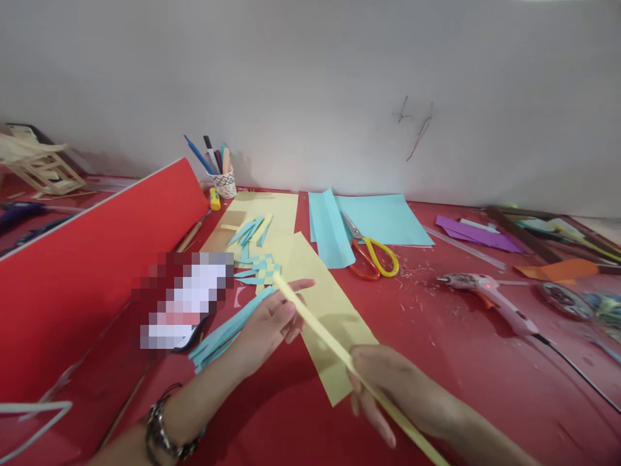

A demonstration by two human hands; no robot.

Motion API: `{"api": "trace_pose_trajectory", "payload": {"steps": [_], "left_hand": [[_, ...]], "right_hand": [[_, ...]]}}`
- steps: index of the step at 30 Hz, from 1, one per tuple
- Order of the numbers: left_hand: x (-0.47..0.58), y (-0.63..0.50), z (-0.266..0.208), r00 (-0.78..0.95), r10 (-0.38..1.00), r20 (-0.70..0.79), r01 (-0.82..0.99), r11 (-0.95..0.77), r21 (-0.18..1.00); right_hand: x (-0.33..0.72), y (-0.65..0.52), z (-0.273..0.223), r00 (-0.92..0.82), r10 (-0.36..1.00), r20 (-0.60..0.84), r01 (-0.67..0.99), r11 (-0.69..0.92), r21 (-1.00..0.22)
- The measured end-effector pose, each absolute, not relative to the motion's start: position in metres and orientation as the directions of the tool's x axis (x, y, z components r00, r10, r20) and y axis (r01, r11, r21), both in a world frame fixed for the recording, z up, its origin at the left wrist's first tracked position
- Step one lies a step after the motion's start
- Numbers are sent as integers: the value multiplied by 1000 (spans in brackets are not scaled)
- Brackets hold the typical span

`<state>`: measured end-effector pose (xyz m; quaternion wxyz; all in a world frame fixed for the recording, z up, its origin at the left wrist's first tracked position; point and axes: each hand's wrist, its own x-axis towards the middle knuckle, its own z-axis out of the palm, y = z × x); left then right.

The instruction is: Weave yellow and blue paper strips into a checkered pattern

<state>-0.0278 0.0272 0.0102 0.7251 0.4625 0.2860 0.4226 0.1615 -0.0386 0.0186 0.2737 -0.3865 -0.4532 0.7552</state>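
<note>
Left hand [272, 323] and right hand [392, 375] pinched a yellow strip [321, 330]; the checkered weave [266, 267] looked part-done; unwoven blue strips [233, 327] lay nearer.

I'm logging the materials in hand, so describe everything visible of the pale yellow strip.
The pale yellow strip is long, narrow, plain and nearly straight, and looks like paper. It slants from its far end, beside the fingers of the left hand, down rightward past the picture's bottom edge, so its near end is unseen. The right hand holds it partway along. In this view, part of it crosses in front of a yellow sheet.
</note>
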Motion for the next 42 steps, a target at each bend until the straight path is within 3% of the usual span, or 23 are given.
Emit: {"api": "trace_pose_trajectory", "payload": {"steps": [7,10,14,27,36,42], "left_hand": [[-27,27,16,401,903,-153,-189,244,951],[-21,21,18,494,854,-161,-42,209,977],[-9,6,17,681,715,-155,81,137,987],[-3,-3,16,807,586,-75,179,-122,976],[2,-7,10,610,792,-4,226,-170,959],[4,-4,8,516,855,39,232,-184,955]], "right_hand": [[160,-38,22,-692,613,-382,44,-492,-870],[159,-37,25,-586,720,-372,163,-345,-924],[159,-38,21,-333,920,-208,272,-117,-955],[155,-34,20,-249,954,-169,233,-110,-966],[152,-35,19,-219,969,-111,362,-25,-932],[146,-35,17,-291,946,-141,305,-48,-951]]}}
